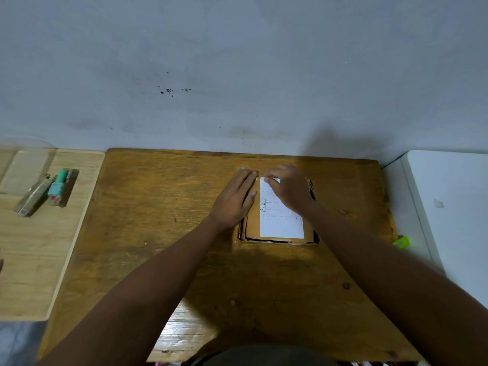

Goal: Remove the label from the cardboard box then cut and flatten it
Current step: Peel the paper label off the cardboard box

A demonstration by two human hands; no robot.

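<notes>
A small brown cardboard box (252, 223) lies on the dark wooden table (163, 233), right of the middle. A white printed label (281, 224) covers most of its top face. My left hand (236, 200) rests flat on the box's left side, fingers together, pressing it down. My right hand (289, 190) is over the far end of the label, and its fingertips pinch the label's far left corner, which looks slightly lifted. The far part of the box is hidden under both hands.
A lighter wooden board (34, 254) sits to the left, carrying a teal-capped tool (58, 182) and a metallic tool (33, 198). A white surface (449, 207) stands at the right, with a small green object (401, 242) at the table's right edge. A wall rises just behind.
</notes>
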